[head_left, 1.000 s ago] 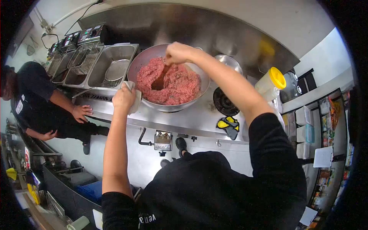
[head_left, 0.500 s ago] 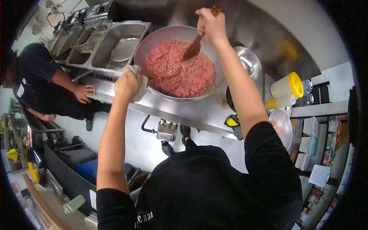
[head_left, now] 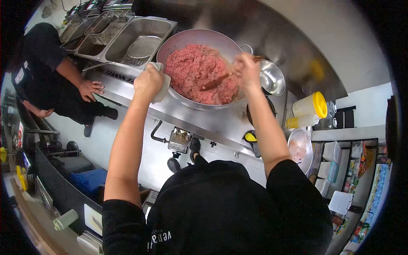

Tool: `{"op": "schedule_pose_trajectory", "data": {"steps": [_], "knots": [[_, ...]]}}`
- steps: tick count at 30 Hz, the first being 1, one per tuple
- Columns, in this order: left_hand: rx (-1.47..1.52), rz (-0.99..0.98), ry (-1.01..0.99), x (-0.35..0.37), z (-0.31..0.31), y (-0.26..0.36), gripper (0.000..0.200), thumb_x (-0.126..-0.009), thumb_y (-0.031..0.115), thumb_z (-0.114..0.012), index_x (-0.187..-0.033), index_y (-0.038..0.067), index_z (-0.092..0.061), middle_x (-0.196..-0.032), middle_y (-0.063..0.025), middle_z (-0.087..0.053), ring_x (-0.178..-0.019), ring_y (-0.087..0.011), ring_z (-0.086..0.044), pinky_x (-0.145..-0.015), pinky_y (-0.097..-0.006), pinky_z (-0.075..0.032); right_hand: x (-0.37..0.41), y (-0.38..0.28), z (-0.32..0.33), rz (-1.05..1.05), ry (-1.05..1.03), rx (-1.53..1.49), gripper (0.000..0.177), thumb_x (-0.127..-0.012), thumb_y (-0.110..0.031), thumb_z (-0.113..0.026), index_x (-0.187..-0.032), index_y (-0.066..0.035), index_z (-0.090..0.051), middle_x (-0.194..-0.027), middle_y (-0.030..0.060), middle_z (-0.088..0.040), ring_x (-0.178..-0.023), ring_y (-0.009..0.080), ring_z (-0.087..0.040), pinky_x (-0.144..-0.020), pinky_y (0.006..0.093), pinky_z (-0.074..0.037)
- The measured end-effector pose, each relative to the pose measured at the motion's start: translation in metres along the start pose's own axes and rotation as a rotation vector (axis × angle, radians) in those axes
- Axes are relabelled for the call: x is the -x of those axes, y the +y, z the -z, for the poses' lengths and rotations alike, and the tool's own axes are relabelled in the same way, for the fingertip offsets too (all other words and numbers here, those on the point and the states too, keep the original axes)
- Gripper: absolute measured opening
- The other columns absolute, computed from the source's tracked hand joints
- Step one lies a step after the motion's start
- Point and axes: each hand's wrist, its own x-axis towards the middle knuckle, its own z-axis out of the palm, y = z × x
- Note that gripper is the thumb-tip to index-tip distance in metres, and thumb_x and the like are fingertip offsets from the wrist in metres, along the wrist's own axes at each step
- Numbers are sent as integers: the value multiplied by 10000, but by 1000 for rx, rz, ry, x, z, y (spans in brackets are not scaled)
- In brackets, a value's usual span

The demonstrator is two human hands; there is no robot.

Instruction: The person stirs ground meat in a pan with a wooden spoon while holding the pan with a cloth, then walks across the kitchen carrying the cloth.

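A wide metal pan [head_left: 176, 43] stands on the stove, heaped with ground meat [head_left: 192, 63] that is mostly pink with some browner bits. My left hand [head_left: 147, 83] is closed on a folded pale cloth [head_left: 163, 88] against the pan's near left side; the cloth hides whatever part of the pan lies under it. Closed around the handle of a wooden spatula [head_left: 216, 81], my right hand [head_left: 247, 71] is over the pan's right rim, slightly blurred. The spatula's blade lies low in the meat, pointing left.
Fryer wells [head_left: 119, 49] with a wire basket [head_left: 104, 32] adjoin the pan on the left. A steel bowl [head_left: 273, 78] and yellow-lidded container [head_left: 308, 106] are at right. Another person's hand [head_left: 90, 89] is by the counter's left edge. Steam rises behind the pan.
My right hand has come down and toward me, swinging the spatula from upright at the back to nearly flat across the meat's right side. My left hand keeps the cloth at the pan.
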Motion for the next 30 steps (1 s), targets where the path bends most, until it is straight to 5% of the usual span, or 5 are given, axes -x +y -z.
{"op": "schedule_pose_trajectory", "data": {"steps": [7, 12, 18, 24, 30], "knots": [[5, -12, -18, 2, 4, 0, 451, -880, 355, -437, -1066, -55, -465, -1016, -257, -616, -952, -378, -609, -848, -437, -464, 29, -12, 43, 10, -271, 392, 378, -861, -247, -599, -550, -61, -493, -486, 49, -493, -460, 127, -479, -496, 276, -423], [0, -15, -3, -3, 0, -5, 450, -873, 354, -451, -1071, -50, -468, -1030, -253, -614, -977, -367, -603, -856, -431, -461, 61, -50, 59, 33, -578, 639, 184, -838, -206, -636, -839, -22, -646, -866, 49, -632, -987, 153, -570, -833, 299, -461], [-5, -38, -104, 1, 8, 1, 454, -870, 357, -460, -1116, -25, -463, -1090, -244, -596, -1025, -358, -585, -880, -420, -452, 88, -73, 16, -75, -889, 2042, 430, -845, -169, -539, -1268, -113, -490, -1086, 185, -581, -899, 338, -604, -769, 409, -489], [-1, -33, -62, -3, 5, -8, 450, -861, 339, -481, -1133, -18, -451, -1104, -238, -592, -1025, -361, -585, -880, -422, -454, 100, -21, 10, 169, -956, 2044, 421, -843, -63, -416, -1241, 74, -443, -891, 239, -613, -766, 346, -634, -661, 404, -516], [88, -65, 5, 0, 2, -11, 408, -851, 320, -504, -1079, -16, -471, -1043, -230, -617, -983, -360, -603, -864, -429, -462, 92, -22, 20, -95, -1020, 2234, 441, -839, -71, -445, -1259, 63, -429, -918, 214, -620, -785, 324, -641, -667, 370, -525]]}}
